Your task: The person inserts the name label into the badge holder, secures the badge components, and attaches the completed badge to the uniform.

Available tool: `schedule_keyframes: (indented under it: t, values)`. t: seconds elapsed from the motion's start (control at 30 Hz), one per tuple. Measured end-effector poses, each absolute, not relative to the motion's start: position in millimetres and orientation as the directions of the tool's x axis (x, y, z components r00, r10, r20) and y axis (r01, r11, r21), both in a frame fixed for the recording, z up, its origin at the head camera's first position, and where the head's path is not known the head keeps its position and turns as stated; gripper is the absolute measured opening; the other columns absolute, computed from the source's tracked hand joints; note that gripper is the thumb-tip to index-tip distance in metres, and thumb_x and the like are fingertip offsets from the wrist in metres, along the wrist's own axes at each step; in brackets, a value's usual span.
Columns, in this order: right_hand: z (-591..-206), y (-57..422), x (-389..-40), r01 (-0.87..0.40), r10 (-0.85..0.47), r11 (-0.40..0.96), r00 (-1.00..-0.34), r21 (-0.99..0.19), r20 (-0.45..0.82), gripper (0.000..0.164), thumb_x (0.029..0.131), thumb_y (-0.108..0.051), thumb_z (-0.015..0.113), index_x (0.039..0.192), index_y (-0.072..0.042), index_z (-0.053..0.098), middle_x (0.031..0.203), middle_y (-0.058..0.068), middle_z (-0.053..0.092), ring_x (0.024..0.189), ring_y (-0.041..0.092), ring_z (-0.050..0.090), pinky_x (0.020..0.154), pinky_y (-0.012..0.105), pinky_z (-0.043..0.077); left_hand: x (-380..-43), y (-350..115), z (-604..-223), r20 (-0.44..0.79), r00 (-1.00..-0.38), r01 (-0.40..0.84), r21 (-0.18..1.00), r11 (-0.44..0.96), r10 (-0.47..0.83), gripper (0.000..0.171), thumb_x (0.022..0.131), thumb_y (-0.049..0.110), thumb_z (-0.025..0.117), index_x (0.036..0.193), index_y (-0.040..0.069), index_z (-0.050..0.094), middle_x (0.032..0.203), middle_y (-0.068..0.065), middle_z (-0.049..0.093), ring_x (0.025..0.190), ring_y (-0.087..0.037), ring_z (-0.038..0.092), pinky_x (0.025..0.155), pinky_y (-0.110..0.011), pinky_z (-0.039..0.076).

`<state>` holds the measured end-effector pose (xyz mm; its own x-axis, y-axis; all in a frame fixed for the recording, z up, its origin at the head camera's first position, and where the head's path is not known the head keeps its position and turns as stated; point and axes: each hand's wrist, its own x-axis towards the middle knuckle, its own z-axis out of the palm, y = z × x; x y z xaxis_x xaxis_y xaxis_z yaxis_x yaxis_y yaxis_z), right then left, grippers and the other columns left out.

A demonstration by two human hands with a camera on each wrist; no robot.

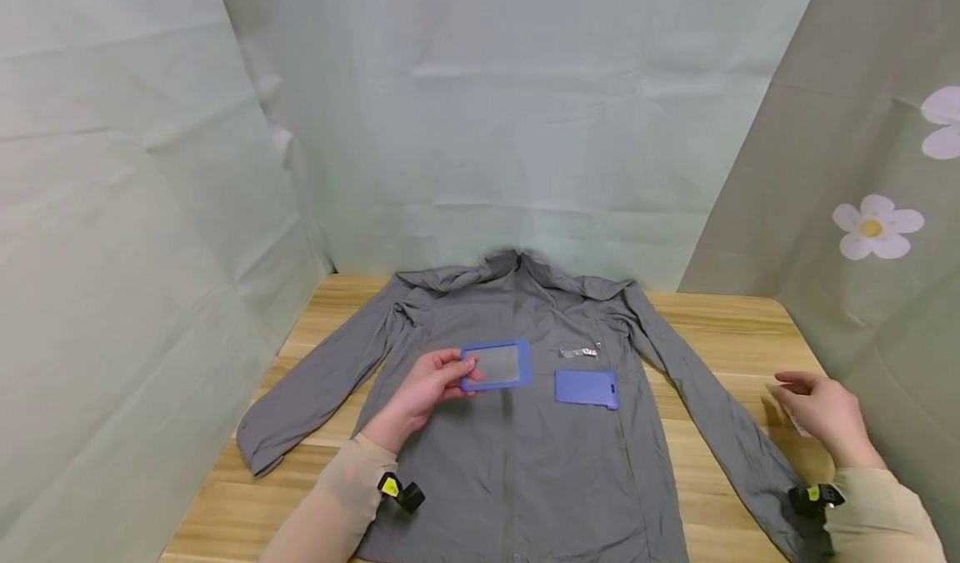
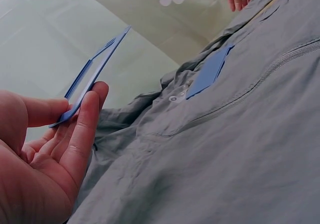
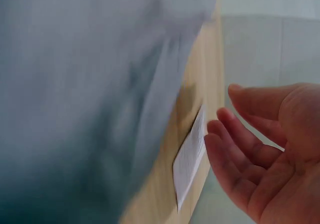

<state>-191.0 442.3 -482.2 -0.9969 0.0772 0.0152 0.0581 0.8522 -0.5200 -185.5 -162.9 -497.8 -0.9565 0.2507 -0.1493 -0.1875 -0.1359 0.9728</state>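
Observation:
My left hand (image 1: 429,389) pinches a blue card holder frame (image 1: 524,361) with a clear window by its left end, thumb on top and fingers beneath. It is held above the grey jacket (image 1: 465,463), which lies spread out front side up. On the jacket's chest, right of that hand, lies a flat blue card holder piece (image 1: 585,387) with a slot at one end. Just behind it is a small clear strap with a metal clip (image 1: 579,352). Far right, my right hand (image 1: 825,413) hovers with loosely bent fingers beside a white printed card (image 3: 189,159) lying on the table.
The wooden table (image 1: 720,329) shows around the jacket. One sleeve (image 1: 322,379) reaches left, the other (image 1: 697,396) runs down toward my right wrist. Pale cloth walls (image 1: 525,129) stand behind and at the sides, with flowers printed on the right one.

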Motion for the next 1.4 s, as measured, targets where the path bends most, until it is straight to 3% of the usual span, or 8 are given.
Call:
schedule_keyframes:
  t: [0.1,0.4,0.97,1.4]
  values:
    - [-482.1,454.7,-192.4,0.058,0.086,0.880,-0.996,-0.471,0.038,0.046,0.105,-0.021,0.067,0.130,0.017,0.061,0.117,0.035,0.070,0.107,0.057,0.061,0.078,0.056,0.049,-185.4,-161.9,-497.5,-0.151,-0.955,-0.189,0.972,-0.136,0.255,0.036,0.110,0.011,0.063,0.128,-0.019,0.055,0.095,-0.008,0.079,0.083,-0.011,0.077,0.075,-0.028,0.064]
    - [-477.0,479.9,-199.8,0.071,0.055,0.894,-0.997,-0.443,-0.049,0.052,0.100,-0.021,0.073,0.126,0.021,0.058,0.119,0.042,0.064,0.107,0.061,0.058,0.085,0.066,0.046,-185.0,-160.4,-498.3,-0.153,-0.955,-0.190,0.973,-0.129,0.253,0.037,0.110,0.011,0.063,0.128,-0.020,0.054,0.095,-0.008,0.079,0.083,-0.012,0.076,0.075,-0.028,0.064]
    - [-474.7,488.4,-205.4,0.174,0.074,0.884,-0.969,-0.435,-0.236,0.073,0.099,-0.044,0.077,0.125,0.022,0.057,0.125,0.044,0.058,0.106,0.057,0.056,0.089,0.066,0.048,-184.5,-156.6,-500.7,-0.152,-0.953,-0.192,0.972,-0.133,0.262,0.041,0.109,0.010,0.064,0.132,-0.022,0.053,0.095,-0.008,0.079,0.083,-0.012,0.076,0.075,-0.028,0.064]
    - [-480.2,487.6,-206.8,0.236,0.135,0.875,-0.957,-0.422,-0.256,0.070,0.097,-0.041,0.078,0.123,0.021,0.057,0.117,0.042,0.060,0.101,0.052,0.057,0.084,0.059,0.049,-183.4,-153.1,-503.2,-0.160,-0.951,-0.201,0.970,-0.136,0.264,0.037,0.108,0.011,0.065,0.127,-0.019,0.056,0.094,-0.008,0.079,0.083,-0.014,0.077,0.075,-0.029,0.064]
